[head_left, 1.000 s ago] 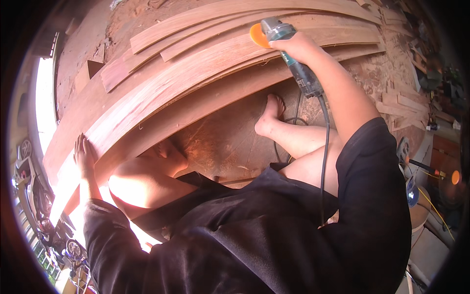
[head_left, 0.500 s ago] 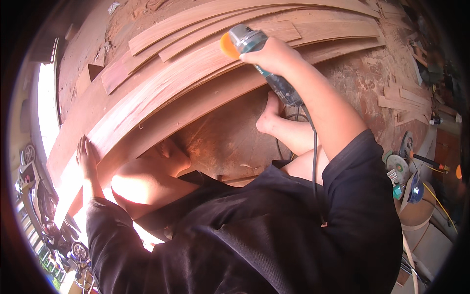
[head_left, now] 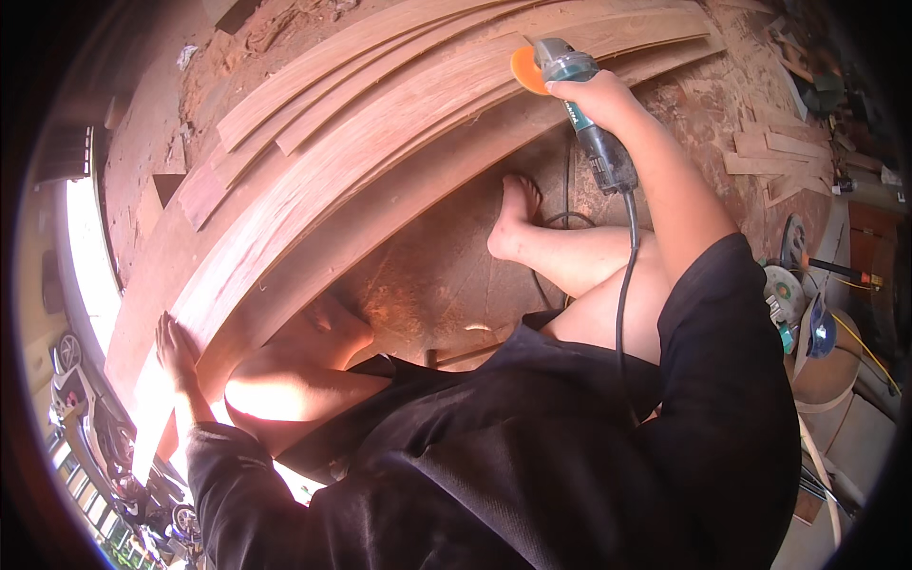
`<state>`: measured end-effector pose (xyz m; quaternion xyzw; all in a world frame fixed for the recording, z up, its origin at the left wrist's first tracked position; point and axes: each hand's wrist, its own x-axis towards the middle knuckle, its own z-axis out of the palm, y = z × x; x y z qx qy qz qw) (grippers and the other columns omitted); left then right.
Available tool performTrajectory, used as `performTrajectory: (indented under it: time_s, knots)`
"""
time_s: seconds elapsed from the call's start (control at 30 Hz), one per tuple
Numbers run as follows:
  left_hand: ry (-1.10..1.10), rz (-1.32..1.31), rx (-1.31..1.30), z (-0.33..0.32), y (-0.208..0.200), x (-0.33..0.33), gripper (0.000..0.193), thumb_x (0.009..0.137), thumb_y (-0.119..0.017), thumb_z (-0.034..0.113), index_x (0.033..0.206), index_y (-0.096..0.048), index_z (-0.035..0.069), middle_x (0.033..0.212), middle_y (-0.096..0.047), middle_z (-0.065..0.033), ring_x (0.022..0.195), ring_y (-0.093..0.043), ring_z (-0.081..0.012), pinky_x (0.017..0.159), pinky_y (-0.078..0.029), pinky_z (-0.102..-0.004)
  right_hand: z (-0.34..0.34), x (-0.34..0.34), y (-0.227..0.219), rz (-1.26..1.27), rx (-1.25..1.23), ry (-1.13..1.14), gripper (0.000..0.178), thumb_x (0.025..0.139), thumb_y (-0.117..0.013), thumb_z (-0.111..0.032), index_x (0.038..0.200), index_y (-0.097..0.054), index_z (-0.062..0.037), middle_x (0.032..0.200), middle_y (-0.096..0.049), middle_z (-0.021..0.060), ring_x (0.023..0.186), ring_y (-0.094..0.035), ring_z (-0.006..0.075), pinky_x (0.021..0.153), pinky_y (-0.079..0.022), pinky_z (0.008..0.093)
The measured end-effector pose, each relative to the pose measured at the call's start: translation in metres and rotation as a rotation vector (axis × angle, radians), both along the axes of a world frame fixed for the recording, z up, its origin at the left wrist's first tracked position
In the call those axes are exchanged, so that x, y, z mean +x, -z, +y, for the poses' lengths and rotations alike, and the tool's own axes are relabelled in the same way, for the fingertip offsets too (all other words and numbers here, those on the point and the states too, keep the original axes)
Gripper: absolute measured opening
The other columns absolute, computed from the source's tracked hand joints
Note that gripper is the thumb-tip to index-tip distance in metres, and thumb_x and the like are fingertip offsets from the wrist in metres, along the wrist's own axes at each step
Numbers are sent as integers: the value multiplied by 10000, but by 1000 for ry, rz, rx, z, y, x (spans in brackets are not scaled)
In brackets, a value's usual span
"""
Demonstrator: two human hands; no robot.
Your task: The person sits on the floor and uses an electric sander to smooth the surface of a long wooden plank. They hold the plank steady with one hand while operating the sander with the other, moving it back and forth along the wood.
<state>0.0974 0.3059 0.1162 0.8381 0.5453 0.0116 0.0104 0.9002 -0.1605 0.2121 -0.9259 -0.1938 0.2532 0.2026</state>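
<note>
My right hand (head_left: pixel 600 98) is wrapped round the body of a teal and black angle grinder (head_left: pixel 598 152), with its cord running down toward my lap. The grinder's orange disc (head_left: pixel 528 71) is at the upper face of a long wooden board (head_left: pixel 318 204), toward the board's far right part; whether it touches cannot be made out. Near the board's left end my left hand (head_left: pixel 175 351) lies flat on the wood, fingers stretched out. Another wooden plank (head_left: pixel 399 209) sits just below this board, on the side nearer me.
Several more planks (head_left: pixel 332 90) lie stacked beyond the board. Wood offcuts (head_left: pixel 779 157) are on the dusty floor at right, near other power tools (head_left: pixel 787 290). My bare foot (head_left: pixel 513 214) is below the planks. At left stands a motorbike (head_left: pixel 90 418).
My right hand has carried the grinder rightward along the board. My left hand remains flat near the board's left end. The whole view has shifted slightly.
</note>
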Motion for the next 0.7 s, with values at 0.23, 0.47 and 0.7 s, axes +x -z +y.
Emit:
performTrajectory:
  time_s: [0.23,0.47,0.7]
  knots:
    - [25,35,36,1,-2,6,617,1146,-316,475,1580,-551,105,1640,-533,-114,1567,-414,-317,1285,-292,-468,38,-47,3,41,112,-132,674,798,-852,-542,1214,-782,-16,1102,-798,193,1024,-774,304,919,-589,417]
    - [49,-26,7,3,-4,11,613,1144,-327,433,1563,-558,49,1618,-548,-156,1544,-444,-325,1281,-307,-442,72,-143,-31,-13,-106,-337,730,770,-836,-608,1247,-768,-60,1162,-787,234,1110,-766,367,978,-586,437]
    - [41,-55,11,-7,-8,13,597,1142,-345,415,1539,-578,37,1600,-564,-164,1521,-471,-333,1266,-336,-440,18,-27,5,8,18,-197,723,787,-846,-589,1259,-772,-46,1104,-790,203,1001,-762,315,912,-573,417]
